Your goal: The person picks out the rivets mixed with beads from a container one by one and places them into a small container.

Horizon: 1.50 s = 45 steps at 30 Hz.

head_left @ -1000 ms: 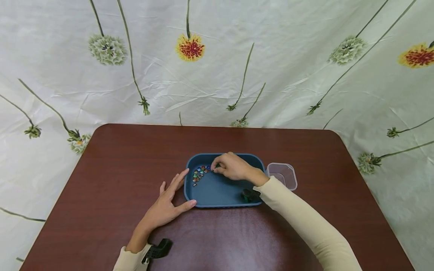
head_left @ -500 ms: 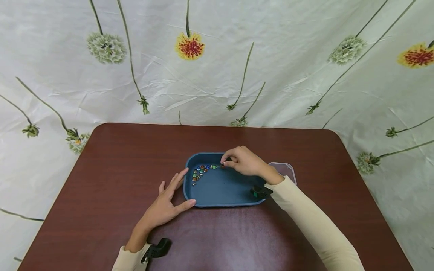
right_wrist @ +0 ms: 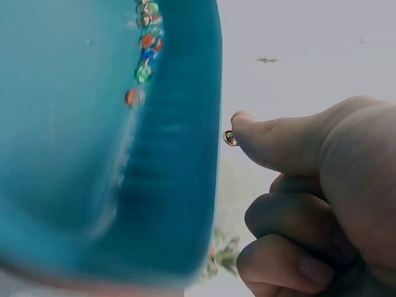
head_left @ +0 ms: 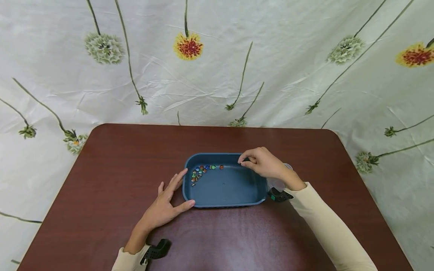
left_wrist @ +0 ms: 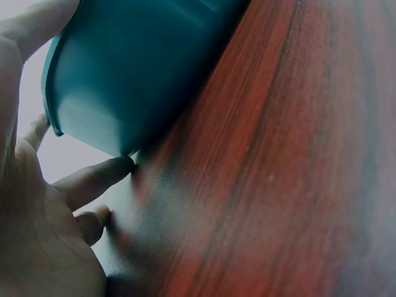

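A blue tray (head_left: 230,206) sits on the table, with several colored glass marbles (head_left: 200,171) clustered along its left and back inside. One orange-red marble (head_left: 221,166) lies apart, right of the cluster. My right hand (head_left: 264,163) is above the tray's back right corner. Its thumb and a finger pinch a small shiny marble (right_wrist: 230,138), seen at the thumb tip in the right wrist view; the finger behind is hidden. My left hand (head_left: 164,207) has its fingers spread, touching the tray's left end with fingertips and thumb.
A clear plastic container (head_left: 276,183) stands just right of the tray, partly covered by my right forearm. The brown table (head_left: 135,146) extends around the tray, and a flower-print cloth (head_left: 210,75) hangs behind it.
My right hand has moved rightward along the tray's back side. The orange-red marble now lies uncovered where the fingers were. My left hand stays on the tray's left end.
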Each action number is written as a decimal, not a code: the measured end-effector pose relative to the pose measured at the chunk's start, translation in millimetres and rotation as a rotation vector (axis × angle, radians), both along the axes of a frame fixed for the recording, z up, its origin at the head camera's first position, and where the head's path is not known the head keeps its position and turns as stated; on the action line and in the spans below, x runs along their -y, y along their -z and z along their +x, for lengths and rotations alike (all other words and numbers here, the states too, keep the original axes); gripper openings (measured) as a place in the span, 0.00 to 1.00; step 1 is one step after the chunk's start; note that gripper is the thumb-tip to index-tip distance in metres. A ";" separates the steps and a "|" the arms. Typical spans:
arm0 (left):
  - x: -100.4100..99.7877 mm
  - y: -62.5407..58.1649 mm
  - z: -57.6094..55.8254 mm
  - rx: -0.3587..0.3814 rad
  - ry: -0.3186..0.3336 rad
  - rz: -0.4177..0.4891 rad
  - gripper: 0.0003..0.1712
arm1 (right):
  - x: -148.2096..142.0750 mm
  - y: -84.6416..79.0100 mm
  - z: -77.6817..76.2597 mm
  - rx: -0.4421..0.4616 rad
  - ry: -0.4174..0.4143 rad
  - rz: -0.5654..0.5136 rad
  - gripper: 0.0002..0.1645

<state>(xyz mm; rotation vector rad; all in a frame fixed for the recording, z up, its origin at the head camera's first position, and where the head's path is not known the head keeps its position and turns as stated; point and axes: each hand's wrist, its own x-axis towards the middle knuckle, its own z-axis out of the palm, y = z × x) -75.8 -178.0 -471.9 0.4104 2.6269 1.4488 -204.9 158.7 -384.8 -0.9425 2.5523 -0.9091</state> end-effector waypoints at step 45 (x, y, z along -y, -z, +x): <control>-0.7 1.1 1.0 0.003 -0.007 0.006 0.55 | -91.1 7.8 26.2 -0.006 0.220 0.003 0.09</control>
